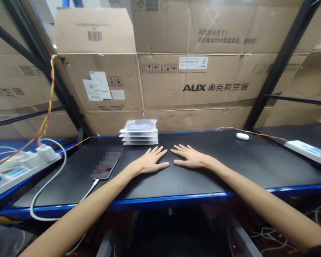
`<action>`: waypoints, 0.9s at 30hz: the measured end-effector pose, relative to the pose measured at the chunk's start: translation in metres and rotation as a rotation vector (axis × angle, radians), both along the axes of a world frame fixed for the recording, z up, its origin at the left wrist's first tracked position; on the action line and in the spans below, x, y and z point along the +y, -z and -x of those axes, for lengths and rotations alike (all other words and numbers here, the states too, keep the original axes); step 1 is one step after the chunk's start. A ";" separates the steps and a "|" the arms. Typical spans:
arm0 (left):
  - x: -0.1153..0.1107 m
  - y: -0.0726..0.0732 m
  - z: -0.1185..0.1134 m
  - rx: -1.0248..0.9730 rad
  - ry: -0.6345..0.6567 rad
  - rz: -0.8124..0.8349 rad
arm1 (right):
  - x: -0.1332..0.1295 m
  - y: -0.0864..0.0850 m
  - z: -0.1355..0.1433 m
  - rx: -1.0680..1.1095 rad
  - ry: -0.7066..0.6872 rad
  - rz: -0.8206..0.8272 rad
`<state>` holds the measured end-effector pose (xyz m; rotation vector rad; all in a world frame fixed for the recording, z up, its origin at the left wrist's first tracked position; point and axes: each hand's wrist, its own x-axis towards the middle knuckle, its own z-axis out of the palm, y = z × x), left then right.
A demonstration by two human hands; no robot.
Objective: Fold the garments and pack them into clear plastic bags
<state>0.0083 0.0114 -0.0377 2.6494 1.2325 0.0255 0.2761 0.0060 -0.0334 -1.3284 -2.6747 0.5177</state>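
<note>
Both hands lie palm down on a black tabletop [176, 185], holding nothing. My left hand [150, 160] has its fingers spread and its thumb pointing inward. Facing it across a narrow gap, my right hand [191, 157] also has its fingers spread flat. Just beyond my left hand stands a stack of several white packets [139, 132], against the cardboard at the back. To the left of that hand lies a phone [107, 166], partly blurred out, with a white charging cable [88, 192] plugged into its near end. My left forearm crosses over part of the cable.
A large cardboard sheet [163, 89] walls off the back. At the left sits a white power strip [24, 166] with plugs; another power strip [307, 150] is at the right. A small white case [242, 136] lies back right. Black metal posts [280, 67] flank the table.
</note>
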 end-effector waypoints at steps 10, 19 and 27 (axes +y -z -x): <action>-0.002 -0.004 -0.002 0.012 -0.012 0.012 | 0.001 0.002 -0.001 0.012 0.001 0.001; -0.002 -0.003 -0.001 0.003 -0.012 0.009 | 0.001 0.001 -0.001 0.000 0.001 -0.005; -0.001 -0.003 -0.002 0.008 -0.010 0.013 | 0.002 0.003 -0.002 0.018 0.003 0.005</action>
